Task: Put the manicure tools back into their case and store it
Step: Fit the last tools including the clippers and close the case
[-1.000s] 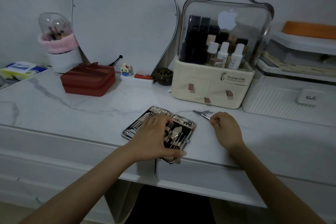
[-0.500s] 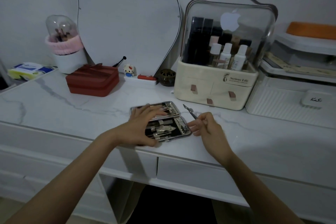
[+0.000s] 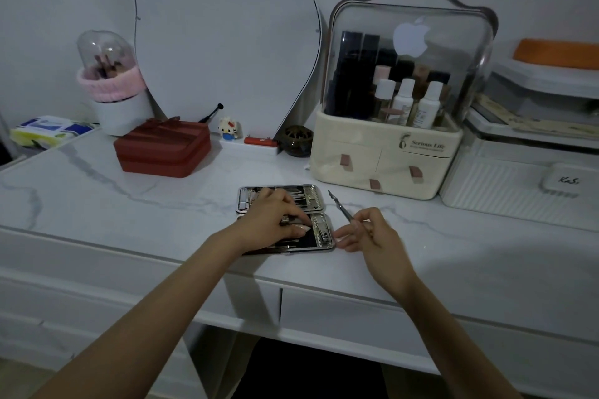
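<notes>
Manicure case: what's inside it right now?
Metal tools fill both halves of the open manicure case. The left hand covers its middle, hiding any free slot.

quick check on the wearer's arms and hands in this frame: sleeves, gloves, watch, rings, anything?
Both forearms are bare up to the frame edge: no sleeves in view. The left hand and right hand wear no gloves, and no watch, bracelet or ring shows. The left hand has long nails with a pale, glossy finish. Light is too dim for finer detail.

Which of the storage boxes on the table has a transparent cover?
The cream cosmetics organiser right of the mirror: a clear domed lid shows the bottles inside. The red case is opaque and closed.
</notes>
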